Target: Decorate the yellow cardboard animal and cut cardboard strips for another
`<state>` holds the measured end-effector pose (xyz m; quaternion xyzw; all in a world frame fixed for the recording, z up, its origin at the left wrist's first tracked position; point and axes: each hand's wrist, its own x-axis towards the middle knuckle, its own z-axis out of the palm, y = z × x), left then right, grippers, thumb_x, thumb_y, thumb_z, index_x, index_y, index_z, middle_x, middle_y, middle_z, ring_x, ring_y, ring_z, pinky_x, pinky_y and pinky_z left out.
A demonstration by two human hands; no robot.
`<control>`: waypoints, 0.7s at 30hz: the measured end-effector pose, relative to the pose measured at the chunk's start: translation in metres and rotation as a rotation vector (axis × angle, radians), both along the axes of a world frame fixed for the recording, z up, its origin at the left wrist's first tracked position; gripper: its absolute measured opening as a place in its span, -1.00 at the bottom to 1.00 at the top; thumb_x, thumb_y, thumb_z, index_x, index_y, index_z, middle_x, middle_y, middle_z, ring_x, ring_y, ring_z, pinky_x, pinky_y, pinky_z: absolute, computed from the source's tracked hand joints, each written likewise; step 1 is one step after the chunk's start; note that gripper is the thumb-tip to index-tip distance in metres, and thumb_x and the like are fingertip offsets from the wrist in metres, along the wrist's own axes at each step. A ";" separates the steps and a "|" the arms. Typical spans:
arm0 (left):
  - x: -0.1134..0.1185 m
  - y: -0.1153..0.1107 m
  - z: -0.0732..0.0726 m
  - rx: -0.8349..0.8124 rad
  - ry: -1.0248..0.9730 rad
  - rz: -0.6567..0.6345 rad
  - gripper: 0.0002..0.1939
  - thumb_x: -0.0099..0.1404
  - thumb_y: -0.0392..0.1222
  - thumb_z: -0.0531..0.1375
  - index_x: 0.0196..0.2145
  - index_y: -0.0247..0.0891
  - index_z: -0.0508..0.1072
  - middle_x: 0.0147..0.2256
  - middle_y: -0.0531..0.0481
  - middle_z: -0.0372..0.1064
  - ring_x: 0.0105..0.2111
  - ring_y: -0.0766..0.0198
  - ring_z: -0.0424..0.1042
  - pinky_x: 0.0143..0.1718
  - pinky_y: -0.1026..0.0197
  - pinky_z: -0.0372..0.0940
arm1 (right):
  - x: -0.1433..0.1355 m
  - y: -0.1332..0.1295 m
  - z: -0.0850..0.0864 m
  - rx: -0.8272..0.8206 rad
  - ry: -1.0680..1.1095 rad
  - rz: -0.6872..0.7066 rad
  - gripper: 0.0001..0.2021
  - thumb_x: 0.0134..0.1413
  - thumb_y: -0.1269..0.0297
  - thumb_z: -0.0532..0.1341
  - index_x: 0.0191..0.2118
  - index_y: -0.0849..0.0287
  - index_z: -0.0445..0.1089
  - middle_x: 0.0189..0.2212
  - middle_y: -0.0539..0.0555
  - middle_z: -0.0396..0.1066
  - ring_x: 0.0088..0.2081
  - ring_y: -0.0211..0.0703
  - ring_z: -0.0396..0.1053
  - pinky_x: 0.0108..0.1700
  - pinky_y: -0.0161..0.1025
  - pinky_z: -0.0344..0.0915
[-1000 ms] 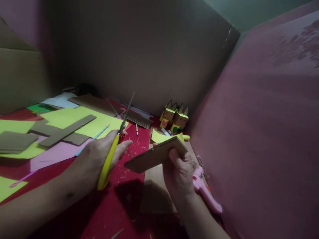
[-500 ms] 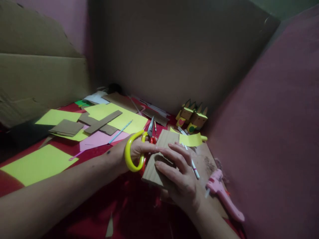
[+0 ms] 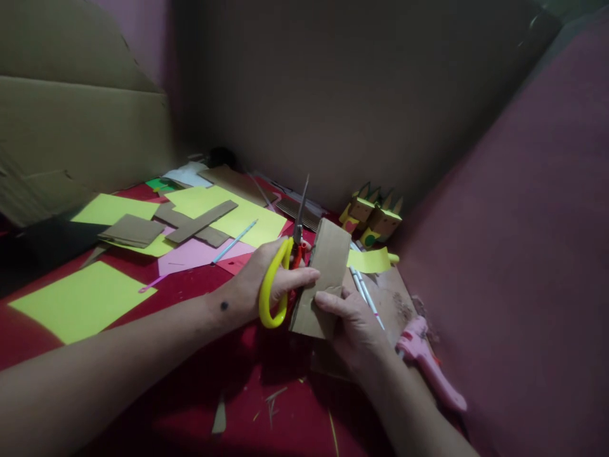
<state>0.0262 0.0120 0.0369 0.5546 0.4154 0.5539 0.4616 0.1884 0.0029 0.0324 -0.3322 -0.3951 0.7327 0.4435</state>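
My left hand (image 3: pixel 280 273) is closed round yellow-and-red-handled scissors (image 3: pixel 275 285), whose blades point up and away. Its thumb also rests on the left edge of a brown cardboard piece (image 3: pixel 330 257). From the lower right, my right hand (image 3: pixel 349 317) grips that cardboard, thumb on its face and the other fingers hidden behind. The cardboard is tilted above the red tabletop. Yellow paper strip (image 3: pixel 368 260) lies just beyond it.
Yellow sheets (image 3: pixel 83 301), pink paper (image 3: pixel 190 255), cardboard strips (image 3: pixel 203 222) and a light blue pencil (image 3: pixel 235 241) lie at left. Small cardboard figures (image 3: pixel 384 221) stand behind. At right are white pens (image 3: pixel 365 292) and a pink glue gun (image 3: pixel 431 365).
The cardboard has been raised and turned more upright. My right hand has shifted from fingers spread over its face to a thumb-side grip. The scissors have moved up and slightly right.
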 end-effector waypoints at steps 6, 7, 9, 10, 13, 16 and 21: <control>-0.005 0.014 -0.017 -0.222 -0.169 -0.120 -0.59 0.09 0.11 0.42 -0.46 -0.27 0.41 -0.60 0.03 0.44 -0.70 0.27 0.39 -0.72 0.29 0.27 | 0.006 0.010 0.000 0.064 0.148 -0.103 -0.62 -0.30 0.39 0.51 -0.23 0.14 0.55 -0.37 0.04 0.65 -0.23 0.03 0.61 -0.10 -0.05 0.53; -0.005 0.015 -0.018 -0.238 -0.198 -0.124 -0.58 0.06 0.11 0.45 -0.45 -0.27 0.41 -0.59 0.02 0.45 -0.69 0.27 0.40 -0.71 0.29 0.29 | 0.008 0.012 0.000 0.078 0.163 -0.112 -0.62 -0.29 0.40 0.50 -0.21 0.14 0.55 -0.36 0.04 0.65 -0.23 0.01 0.61 -0.08 -0.05 0.52; -0.006 0.015 -0.018 -0.236 -0.216 -0.151 -0.57 0.03 0.11 0.46 -0.45 -0.29 0.44 -0.57 0.00 0.45 -0.67 0.27 0.42 -0.68 0.28 0.32 | 0.011 0.015 -0.002 0.096 0.188 -0.134 -0.64 -0.24 0.41 0.50 -0.21 0.15 0.55 -0.34 0.03 0.65 -0.26 -0.06 0.60 -0.09 -0.09 0.53; -0.006 0.015 -0.018 -0.233 -0.199 -0.175 -0.57 0.05 0.12 0.45 -0.45 -0.30 0.46 -0.58 -0.01 0.44 -0.67 0.27 0.42 -0.69 0.28 0.32 | 0.012 0.017 -0.003 0.096 0.197 -0.150 -0.67 -0.22 0.41 0.50 -0.21 0.15 0.55 -0.33 0.03 0.65 -0.28 -0.09 0.59 -0.10 -0.12 0.53; -0.006 0.013 -0.016 -0.251 -0.100 -0.211 -0.53 0.06 0.19 0.42 -0.45 -0.31 0.49 -0.59 0.00 0.41 -0.66 0.23 0.43 -0.69 0.26 0.31 | 0.014 0.020 -0.004 0.081 0.223 -0.234 -0.67 -0.23 0.43 0.51 -0.24 0.15 0.55 -0.35 0.00 0.65 -0.32 -0.15 0.58 -0.11 -0.13 0.54; -0.005 0.011 -0.013 -0.284 -0.039 -0.154 -0.51 -0.05 0.14 0.49 -0.41 -0.29 0.45 -0.57 0.04 0.40 -0.65 0.24 0.43 -0.66 0.25 0.32 | 0.012 0.021 -0.003 0.072 0.225 -0.288 -0.62 -0.32 0.44 0.53 -0.25 0.14 0.54 -0.38 -0.03 0.64 -0.34 -0.14 0.57 -0.02 -0.06 0.52; -0.006 0.005 -0.005 -0.255 -0.059 -0.254 -0.69 0.09 -0.06 0.44 -0.40 -0.28 0.44 -0.55 0.06 0.41 -0.62 0.29 0.43 -0.62 0.28 0.31 | 0.012 0.020 -0.003 0.067 0.204 -0.274 -0.64 -0.29 0.45 0.51 -0.25 0.13 0.53 -0.37 -0.03 0.64 -0.35 -0.13 0.58 0.02 -0.04 0.51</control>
